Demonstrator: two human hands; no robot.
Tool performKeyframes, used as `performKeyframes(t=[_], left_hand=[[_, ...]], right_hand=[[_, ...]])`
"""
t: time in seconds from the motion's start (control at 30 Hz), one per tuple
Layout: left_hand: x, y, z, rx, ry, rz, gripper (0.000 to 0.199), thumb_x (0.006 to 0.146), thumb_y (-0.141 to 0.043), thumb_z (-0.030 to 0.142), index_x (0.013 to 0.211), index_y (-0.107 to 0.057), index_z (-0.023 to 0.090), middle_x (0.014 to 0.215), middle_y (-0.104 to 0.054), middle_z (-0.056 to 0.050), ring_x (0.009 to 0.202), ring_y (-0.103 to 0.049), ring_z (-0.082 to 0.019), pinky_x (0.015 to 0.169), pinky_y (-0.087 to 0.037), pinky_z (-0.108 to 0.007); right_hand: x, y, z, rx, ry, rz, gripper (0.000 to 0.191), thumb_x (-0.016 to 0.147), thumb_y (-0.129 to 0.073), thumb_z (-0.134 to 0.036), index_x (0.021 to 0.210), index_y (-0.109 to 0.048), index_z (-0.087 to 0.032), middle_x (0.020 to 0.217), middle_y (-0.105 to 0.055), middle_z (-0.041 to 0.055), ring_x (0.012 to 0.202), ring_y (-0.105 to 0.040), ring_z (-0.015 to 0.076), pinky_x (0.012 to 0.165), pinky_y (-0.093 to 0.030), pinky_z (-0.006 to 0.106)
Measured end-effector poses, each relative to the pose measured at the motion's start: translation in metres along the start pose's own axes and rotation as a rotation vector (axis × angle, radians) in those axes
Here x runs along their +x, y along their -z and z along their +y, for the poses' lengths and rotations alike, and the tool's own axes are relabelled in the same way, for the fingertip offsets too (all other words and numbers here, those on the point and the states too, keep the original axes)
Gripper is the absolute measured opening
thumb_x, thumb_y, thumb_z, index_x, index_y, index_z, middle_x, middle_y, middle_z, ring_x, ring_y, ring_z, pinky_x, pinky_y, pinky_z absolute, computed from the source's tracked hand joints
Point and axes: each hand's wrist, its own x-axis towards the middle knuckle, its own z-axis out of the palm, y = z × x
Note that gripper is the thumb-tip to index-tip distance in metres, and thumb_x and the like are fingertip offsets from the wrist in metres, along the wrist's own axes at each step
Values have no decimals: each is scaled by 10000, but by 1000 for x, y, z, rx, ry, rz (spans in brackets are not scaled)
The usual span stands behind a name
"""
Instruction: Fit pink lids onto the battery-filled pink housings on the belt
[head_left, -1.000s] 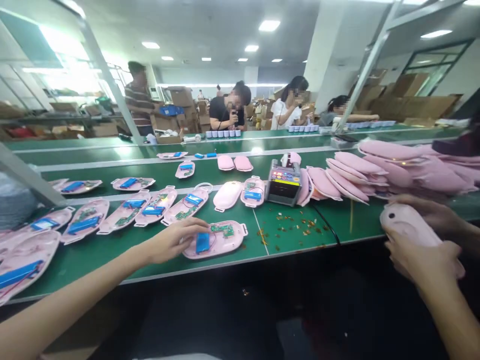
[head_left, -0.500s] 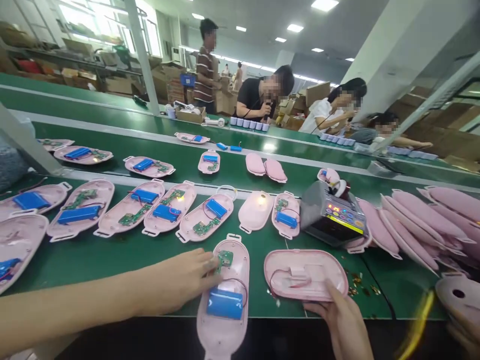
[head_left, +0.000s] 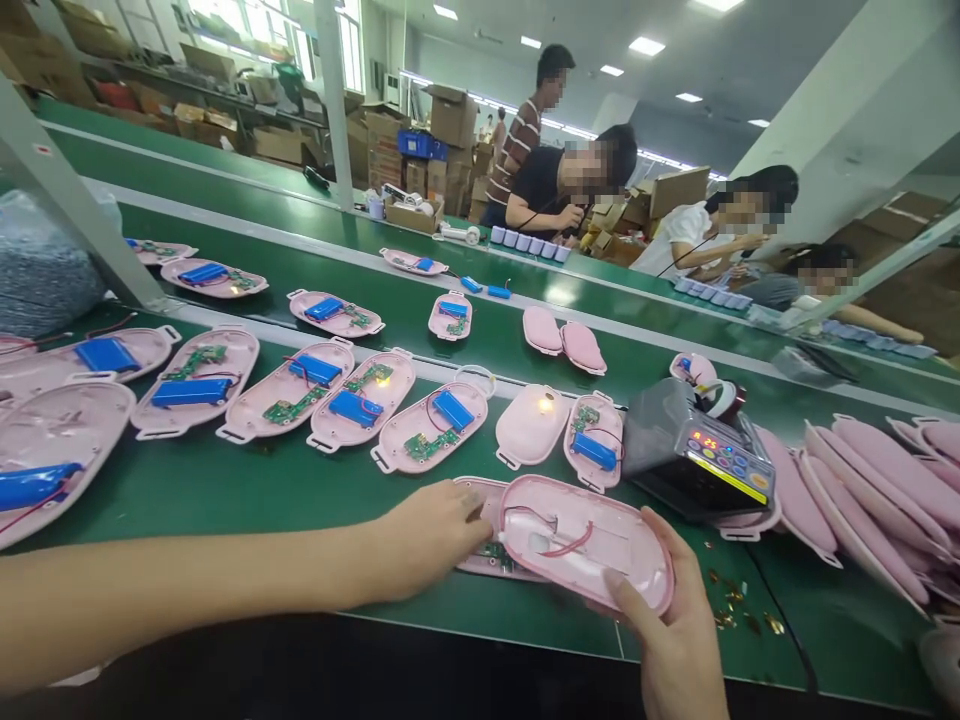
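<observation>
At the near edge of the green workbench (head_left: pixel 540 630), the right hand (head_left: pixel 667 645) grips a pink plastic shell (head_left: pixel 585 540) from below, holding it tilted over a second shell (head_left: pixel 476 492) with a circuit board (head_left: pixel 495 553). The left hand (head_left: pixel 431 535) lies open, its fingertips (head_left: pixel 476 510) touching that second shell. Beyond stand open pink shells (head_left: pixel 262 375) with blue batteries (head_left: pixel 315 370), and to the right an automatic tape dispenser (head_left: pixel 697 455).

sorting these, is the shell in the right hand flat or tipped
Tipped: the right hand holds the pink shell at a slant, its left end over another shell.
</observation>
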Motion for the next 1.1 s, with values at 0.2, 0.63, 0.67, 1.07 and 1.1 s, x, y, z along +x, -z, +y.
performKeyframes(t=[0.2,0.63,0.67,1.07,1.1], left_hand=[[5,-1,-17,-318,41,65,116,956,-512,142,870,-583,170,898,-607,-46,797,-568,-169,701,-427,-260],[9,1,-9,-486,317,552,176,992,-457,233,939,-617,183,966,-583,-67,884,-577,-170,786,-525,-312],[10,0,-8,-427,315,621,181,992,-469,234,941,-636,189,1025,-562,-81,942,-571,-181,833,-531,-333],[14,-13,-14,-840,463,826,36,907,-610,213,928,-593,190,1040,-710,-73,951,-685,-187,819,-568,-325],[15,-12,-15,-948,513,822,130,883,-650,236,971,-565,194,1003,-718,-62,909,-695,-182,790,-570,-315]], right_hand=[[15,5,15,134,-138,75,817,534,-866,-502,1233,-559,-211,1181,-646,101,952,-661,259,676,-580,301],[24,-38,-13,-133,512,85,468,747,-771,-421,1137,-665,-184,1148,-669,97,994,-634,240,867,-524,366],[22,-43,-15,-107,572,91,427,744,-782,-385,1104,-670,-185,1112,-675,87,951,-638,220,834,-527,340],[30,-52,-18,5,427,-3,412,696,-834,-353,1037,-664,-195,1054,-653,53,936,-615,189,781,-522,292],[31,-55,-20,26,404,-7,425,693,-837,-350,1048,-661,-198,1053,-653,50,932,-615,183,779,-521,287]])
